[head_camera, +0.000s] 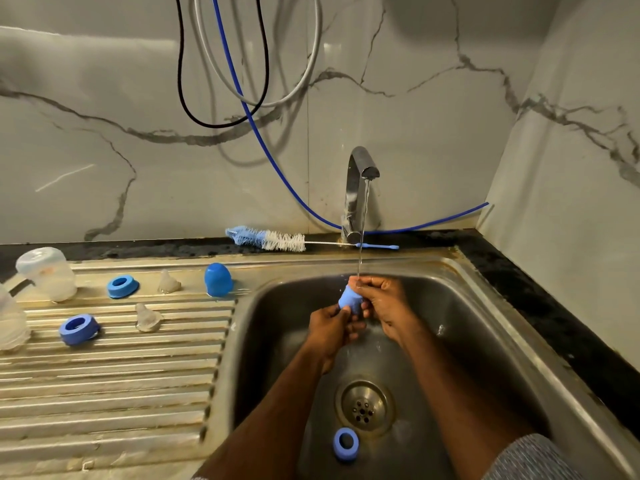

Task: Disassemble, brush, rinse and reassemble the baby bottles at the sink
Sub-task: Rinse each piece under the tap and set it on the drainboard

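Over the sink basin (263,327), the person holds a small blue cap (349,301) up into the thin stream from the tap (358,188). The left hand (330,329) grips it from below, fingers curled round its lower end, and the right hand (382,301) pinches its top where the water lands. I judge this to be the rinsing step for that one piece.

On the ribbed drainboard (114,386) to the left, the bottles already lie in parts: a second blue cap (218,279) stands on its rim, two blue collar rings (122,286) (79,329) lie well apart, and two clear teats (168,282) (147,318) sit between them. A clear bottle body (48,273) stands at the far left, with another clear piece (12,322) cut off by the edge of view. So disassembly looks complete.

A third blue ring (345,444) lies in the basin just beside the drain (363,407), probably waiting for its own rinse. The bottle brush (266,239) lies along the back ledge behind the tap, in nobody's grasp; whether every part has been brushed I cannot tell. Nothing has been put back together, so reassembly is all still ahead.
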Available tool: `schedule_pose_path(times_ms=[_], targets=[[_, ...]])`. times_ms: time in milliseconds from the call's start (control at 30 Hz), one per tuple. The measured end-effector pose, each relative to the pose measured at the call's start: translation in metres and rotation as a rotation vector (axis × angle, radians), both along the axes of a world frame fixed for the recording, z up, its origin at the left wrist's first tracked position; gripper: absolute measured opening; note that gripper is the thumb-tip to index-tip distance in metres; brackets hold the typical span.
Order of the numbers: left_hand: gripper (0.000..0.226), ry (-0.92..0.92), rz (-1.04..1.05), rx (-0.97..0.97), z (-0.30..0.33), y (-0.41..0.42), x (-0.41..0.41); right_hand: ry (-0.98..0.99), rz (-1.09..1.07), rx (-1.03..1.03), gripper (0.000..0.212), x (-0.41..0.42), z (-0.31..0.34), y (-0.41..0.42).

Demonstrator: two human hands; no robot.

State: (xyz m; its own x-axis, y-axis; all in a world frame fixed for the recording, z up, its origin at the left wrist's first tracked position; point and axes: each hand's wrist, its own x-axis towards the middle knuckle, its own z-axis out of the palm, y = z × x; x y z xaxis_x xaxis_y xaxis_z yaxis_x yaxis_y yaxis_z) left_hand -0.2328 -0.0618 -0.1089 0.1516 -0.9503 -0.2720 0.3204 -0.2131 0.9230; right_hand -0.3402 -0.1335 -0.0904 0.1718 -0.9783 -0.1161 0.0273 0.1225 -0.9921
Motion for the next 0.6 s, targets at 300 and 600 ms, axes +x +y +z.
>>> schedule_pose_path(times_ms=[300,600], targets=[[0.025,-0.024,0.188,0.001,-0.004,-0.010,-0.003,-0.134,0.115,0.083,0.022,-0.009,0.004,0.000],[0.019,-0.094,0.193,-0.078,-0.013,-0.012,-0.002,0.228,-0.071,0.044,0.038,-0.002,0.017,0.004]])
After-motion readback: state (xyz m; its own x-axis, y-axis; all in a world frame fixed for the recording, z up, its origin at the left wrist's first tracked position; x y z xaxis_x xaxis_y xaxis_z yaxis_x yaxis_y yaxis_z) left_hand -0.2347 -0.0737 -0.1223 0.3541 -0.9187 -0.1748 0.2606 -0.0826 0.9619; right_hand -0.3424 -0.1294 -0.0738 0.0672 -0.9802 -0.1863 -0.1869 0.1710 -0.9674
